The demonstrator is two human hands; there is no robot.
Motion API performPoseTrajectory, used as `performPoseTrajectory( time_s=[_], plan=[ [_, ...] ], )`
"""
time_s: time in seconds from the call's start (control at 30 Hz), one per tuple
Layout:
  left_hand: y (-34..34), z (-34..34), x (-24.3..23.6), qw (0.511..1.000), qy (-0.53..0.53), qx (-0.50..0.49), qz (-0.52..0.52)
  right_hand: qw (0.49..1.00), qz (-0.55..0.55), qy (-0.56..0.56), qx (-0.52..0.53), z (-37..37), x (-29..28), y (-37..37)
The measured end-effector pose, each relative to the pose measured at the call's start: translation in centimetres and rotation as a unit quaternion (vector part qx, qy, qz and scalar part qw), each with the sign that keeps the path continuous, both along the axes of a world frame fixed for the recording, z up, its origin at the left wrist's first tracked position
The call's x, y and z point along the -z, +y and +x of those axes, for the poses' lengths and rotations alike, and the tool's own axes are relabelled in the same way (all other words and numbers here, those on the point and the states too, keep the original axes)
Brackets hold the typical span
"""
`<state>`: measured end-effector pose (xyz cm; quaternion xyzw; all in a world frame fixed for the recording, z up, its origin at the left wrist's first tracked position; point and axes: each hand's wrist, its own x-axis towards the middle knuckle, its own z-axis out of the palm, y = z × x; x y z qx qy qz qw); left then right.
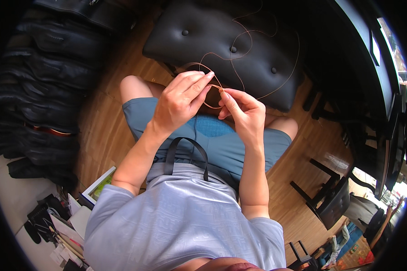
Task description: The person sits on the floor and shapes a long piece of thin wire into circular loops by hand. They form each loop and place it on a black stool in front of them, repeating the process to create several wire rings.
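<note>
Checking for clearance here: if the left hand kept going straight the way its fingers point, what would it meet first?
The left hand points up and right, so its fingertips would first meet the thin tan cord pinched there, then the right hand's fingertips. The black tufted leather stool lies beyond; depth is unclear.

Person's wearing a light grey-lavender short-sleeve tee w/ a faint tone-on-tone woven pattern across the back and shoulders, sleeves ending approx. at the upper arm, forearms bare. Below that, blue-grey shorts w/ a brighter blue textured panel at the lap, knees bare. Left hand (181, 99) and right hand (242, 113): no gloves, rings or watch visible.
</note>
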<state>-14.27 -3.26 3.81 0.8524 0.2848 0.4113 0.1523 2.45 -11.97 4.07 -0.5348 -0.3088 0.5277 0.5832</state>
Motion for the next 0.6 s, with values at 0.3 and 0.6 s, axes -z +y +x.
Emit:
performPoseTrajectory(
  time_s=[0.3,0.6],
  plan=[
    [-0.4,0.1,-0.3,0.988,-0.038,0.014,-0.147,1.0,0.016,-0.017,-0.011,0.1,0.0,0.0],
    [-0.1,-1.0,-0.5,0.739,-0.263,0.177,-0.594,1.0,-0.011,0.01,-0.008,0.4,0.5,0.4]
  ],
)
